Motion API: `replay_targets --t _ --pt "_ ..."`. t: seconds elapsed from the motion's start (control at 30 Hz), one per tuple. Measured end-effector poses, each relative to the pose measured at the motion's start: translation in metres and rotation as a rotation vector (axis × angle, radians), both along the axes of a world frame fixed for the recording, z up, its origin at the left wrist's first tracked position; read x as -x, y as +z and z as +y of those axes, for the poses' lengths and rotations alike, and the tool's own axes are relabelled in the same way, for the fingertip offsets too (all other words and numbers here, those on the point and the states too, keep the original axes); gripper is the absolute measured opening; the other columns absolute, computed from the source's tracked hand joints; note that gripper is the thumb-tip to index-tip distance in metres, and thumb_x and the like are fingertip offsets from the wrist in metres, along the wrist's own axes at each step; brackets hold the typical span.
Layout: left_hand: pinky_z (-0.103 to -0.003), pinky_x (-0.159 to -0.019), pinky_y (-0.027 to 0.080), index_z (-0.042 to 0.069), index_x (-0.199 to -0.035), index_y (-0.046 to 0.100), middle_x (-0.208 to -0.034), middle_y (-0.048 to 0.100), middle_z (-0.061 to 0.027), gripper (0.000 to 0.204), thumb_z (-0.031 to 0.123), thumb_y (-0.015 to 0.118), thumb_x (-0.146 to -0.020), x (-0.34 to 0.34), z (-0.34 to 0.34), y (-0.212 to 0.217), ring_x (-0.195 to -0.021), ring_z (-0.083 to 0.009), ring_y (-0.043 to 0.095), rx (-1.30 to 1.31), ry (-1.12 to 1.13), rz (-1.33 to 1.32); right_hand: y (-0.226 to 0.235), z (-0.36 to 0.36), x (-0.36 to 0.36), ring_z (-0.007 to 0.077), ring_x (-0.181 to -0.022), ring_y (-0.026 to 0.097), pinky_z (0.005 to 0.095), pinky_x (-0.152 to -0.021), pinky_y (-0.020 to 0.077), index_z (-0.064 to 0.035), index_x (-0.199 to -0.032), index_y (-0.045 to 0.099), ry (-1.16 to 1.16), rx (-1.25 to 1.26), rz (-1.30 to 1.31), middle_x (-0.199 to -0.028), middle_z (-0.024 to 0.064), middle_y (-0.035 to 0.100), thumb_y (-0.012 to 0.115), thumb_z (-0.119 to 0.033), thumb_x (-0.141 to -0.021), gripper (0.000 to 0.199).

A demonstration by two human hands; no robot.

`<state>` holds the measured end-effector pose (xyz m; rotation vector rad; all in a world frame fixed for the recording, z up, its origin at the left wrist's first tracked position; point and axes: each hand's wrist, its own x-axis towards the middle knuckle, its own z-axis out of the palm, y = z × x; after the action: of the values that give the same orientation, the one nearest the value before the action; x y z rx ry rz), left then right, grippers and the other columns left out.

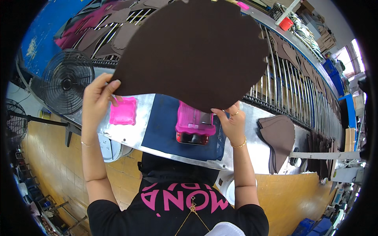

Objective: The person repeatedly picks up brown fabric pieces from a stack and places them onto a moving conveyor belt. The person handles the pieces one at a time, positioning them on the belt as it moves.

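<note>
Dark brown, flat sheet piece with a rounded outline [193,55] is held up above the silver metal table [136,135], at twelve o'clock in the view. The person's left hand [97,96], at ten o'clock, pinches its left corner, thumb in front; the right hand [235,125], at four o'clock, pinches its lower edge between thumb and fingers. At nine o'clock lies a bright pink, wavy-edged tray [123,111]; a dark blue cloth [161,131] spreads at six. Stacked brown, curved flat pieces [278,133] rest at three o'clock.
</note>
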<state>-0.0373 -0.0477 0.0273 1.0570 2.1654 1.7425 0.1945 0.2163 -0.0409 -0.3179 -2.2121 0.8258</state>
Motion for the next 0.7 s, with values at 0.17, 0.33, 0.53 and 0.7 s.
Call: replay_targets --t 0.17,0.33,0.53,0.7 --pt "-0.025 -0.047 0.044 -0.006 -0.092 0.059 -0.074 0.055 -0.0067 0.006 -0.001 0.058 -0.088 -0.025 0.034 -0.023 -0.053 -0.0120 0.058 0.190 -0.122 0.034 -0.025 0.024 -0.052 0.0219 -0.075 0.063 0.0300 -0.069 0.0483 -0.0040 -0.085 0.071 -0.137 -0.050 -0.115 -0.078 0.0079 0.069 0.075 -0.004 -0.073 0.013" --pt "-0.034 -0.053 0.047 0.000 -0.090 0.062 -0.078 0.059 -0.0106 0.009 0.002 0.064 -0.081 -0.046 0.086 -0.041 -0.061 -0.0247 0.061 0.239 -0.316 0.410 -0.048 0.032 -0.109 0.0149 -0.071 0.065 0.0248 -0.068 0.0478 -0.0013 -0.085 0.071 -0.312 -0.039 -0.102 -0.080 0.0076 0.070 0.072 0.000 -0.077 0.008" --pt "-0.036 -0.058 0.049 0.007 -0.083 0.066 -0.080 0.056 -0.0077 0.008 0.014 0.067 -0.079 -0.082 0.137 -0.035 -0.069 -0.0271 0.062 0.181 -0.527 0.576 -0.027 0.046 -0.190 0.0058 -0.078 0.053 0.0214 -0.070 0.0427 0.0013 -0.099 0.067 -0.528 0.443 0.110 -0.086 -0.0006 0.064 0.065 -0.006 -0.088 0.013" --pt "-0.036 -0.059 0.050 0.009 -0.084 0.066 -0.088 0.054 -0.0056 0.011 0.020 0.068 -0.080 -0.106 0.180 -0.029 -0.071 -0.0239 0.061 0.127 -0.578 0.753 0.006 0.085 -0.228 0.0041 -0.078 0.048 0.0177 -0.075 0.0394 0.0018 -0.111 0.060 -0.482 0.472 0.188 -0.086 -0.0043 0.056 0.060 -0.012 -0.093 0.023"
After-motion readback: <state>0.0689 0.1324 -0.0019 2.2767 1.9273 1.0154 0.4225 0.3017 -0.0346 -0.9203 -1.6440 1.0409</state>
